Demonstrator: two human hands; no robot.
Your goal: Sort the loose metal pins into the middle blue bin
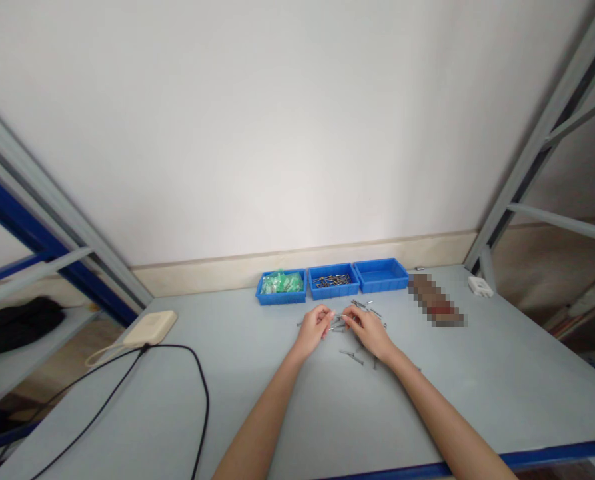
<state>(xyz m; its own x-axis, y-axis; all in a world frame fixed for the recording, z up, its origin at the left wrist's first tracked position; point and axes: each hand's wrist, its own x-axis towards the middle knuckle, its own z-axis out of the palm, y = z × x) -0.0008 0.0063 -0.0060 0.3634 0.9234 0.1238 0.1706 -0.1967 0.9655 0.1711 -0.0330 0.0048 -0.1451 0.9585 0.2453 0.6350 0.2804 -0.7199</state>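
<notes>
My left hand [318, 327] and my right hand [367, 330] meet just above the table, fingertips a short gap apart. Both are closed in a pinch. Between the fingertips shows a slim metal piece [338, 317], which looks like a screw; its ends are hidden by the fingers. Several long grey metal screws lie loose under and around the hands, among them a small group [352, 356] in front and another cluster [360, 305] behind my right hand.
Along the wall stand three blue bins: one with green-tinted plastic bags [282, 283], one with brass-coloured and dark screws [333, 280], and an empty bin [381, 275]. A white box [150, 327] and black cable [204, 380] lie left. A pixelated item [437, 301] and white block [480, 287] lie right.
</notes>
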